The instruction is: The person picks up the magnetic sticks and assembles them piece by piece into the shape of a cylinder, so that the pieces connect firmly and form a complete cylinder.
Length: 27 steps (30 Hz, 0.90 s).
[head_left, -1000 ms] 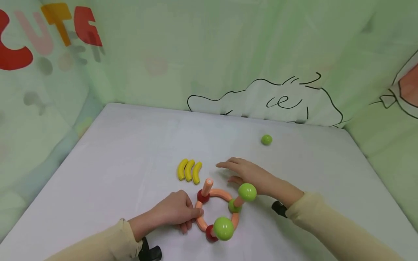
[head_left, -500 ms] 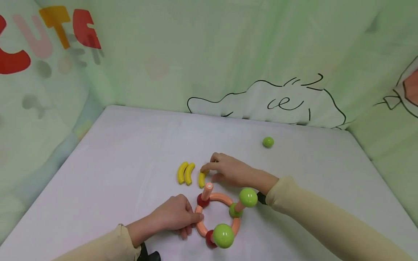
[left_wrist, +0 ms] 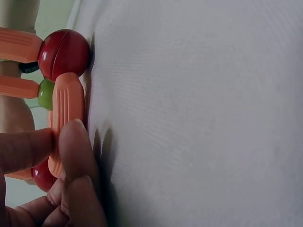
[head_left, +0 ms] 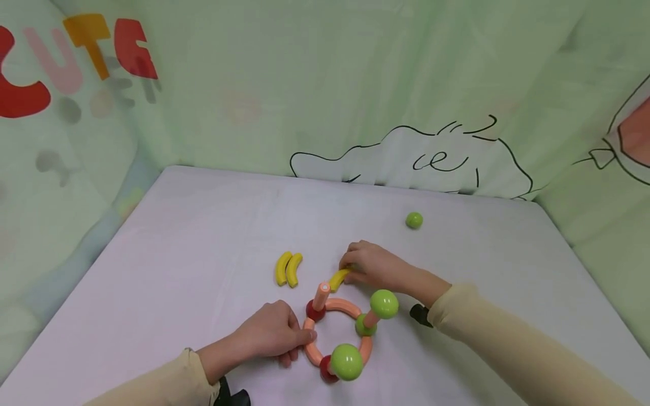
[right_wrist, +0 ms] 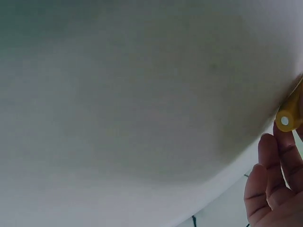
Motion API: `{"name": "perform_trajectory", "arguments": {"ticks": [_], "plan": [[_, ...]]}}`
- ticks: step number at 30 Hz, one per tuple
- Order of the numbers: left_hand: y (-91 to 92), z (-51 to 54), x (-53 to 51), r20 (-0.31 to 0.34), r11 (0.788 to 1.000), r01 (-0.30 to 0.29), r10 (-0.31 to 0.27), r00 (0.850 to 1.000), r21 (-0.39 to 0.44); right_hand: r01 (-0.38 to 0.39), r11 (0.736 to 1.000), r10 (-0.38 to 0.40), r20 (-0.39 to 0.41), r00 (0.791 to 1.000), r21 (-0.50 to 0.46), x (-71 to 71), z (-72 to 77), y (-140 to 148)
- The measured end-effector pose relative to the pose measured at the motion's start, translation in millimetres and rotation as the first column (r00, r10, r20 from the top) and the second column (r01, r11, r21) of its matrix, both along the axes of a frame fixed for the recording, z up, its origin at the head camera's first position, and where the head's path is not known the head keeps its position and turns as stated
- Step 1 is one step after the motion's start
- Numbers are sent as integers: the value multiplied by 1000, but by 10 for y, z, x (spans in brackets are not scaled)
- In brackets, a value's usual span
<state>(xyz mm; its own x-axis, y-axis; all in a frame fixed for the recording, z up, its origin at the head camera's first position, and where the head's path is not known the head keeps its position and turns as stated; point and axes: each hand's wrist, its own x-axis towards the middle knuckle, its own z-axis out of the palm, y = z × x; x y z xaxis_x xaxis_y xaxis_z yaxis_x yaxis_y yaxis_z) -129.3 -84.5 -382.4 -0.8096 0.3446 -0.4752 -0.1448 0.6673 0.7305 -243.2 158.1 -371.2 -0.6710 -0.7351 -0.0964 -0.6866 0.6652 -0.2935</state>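
Ring (head_left: 343,305): is lying flat on the desk (head_left: 218,225), three orange arcs meeting at three balls (head_left: 315,310); this broad closed base is probably serving to support what is standing on it.
Left hand (head_left: 269,331): is gripping the ring's left arc between thumb and fingers, low and from outside, seemingly steadying it while leaving the ring's top unobstructed.
Right hand (head_left: 378,265): is pinching a banana (head_left: 337,279) near one end, apparently so that the other end is sticking out uncovered.
Banana: is pointing its free end toward the ring's far side, just beyond it; whether it is touching the desk or hanging above it, I cannot tell.
Bare post (head_left: 321,295): is rising from the ring's far-left red ball, its top carrying nothing.
Capped posts (head_left: 371,319): are rising at the ring's right and near side, each bearing a green ball.
Two bananas (head_left: 294,269): are lying side by side, beyond the ring and to its left, likely being grouped for easy picking.
Loose ball (head_left: 414,220): is resting well beyond the ring, to its right, presumably being set aside from the hands.
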Motion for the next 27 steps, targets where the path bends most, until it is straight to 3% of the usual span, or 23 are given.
{"name": "perform_trajectory", "arguments": {"ticks": [5,8,12,16,20,25,27], "plan": [[-1,16,-15,-129,999,-7,1,992,-40,171,980,-166,64,984,-98,123,47,227],[2,29,-28,-184,999,-19,11,983,-41,305,938,-292,101,951,-164,253,112,399],[10,21,-25,-237,999,-28,18,971,-39,435,871,-426,90,900,-230,470,176,624],[23,7,-1,-329,997,-28,1,944,-77,483,831,-490,50,870,-274,705,234,819],[42,9,31,-433,991,-36,-23,901,-127,503,815,-519,24,854,-287,908,260,959],[58,-1,62,-510,993,-49,-12,860,-105,501,812,-523,7,852,-299,1075,258,1037],[61,-2,66,-514,995,-37,-16,858,-92,495,813,-519,3,855,-308,1124,255,1050]]}}
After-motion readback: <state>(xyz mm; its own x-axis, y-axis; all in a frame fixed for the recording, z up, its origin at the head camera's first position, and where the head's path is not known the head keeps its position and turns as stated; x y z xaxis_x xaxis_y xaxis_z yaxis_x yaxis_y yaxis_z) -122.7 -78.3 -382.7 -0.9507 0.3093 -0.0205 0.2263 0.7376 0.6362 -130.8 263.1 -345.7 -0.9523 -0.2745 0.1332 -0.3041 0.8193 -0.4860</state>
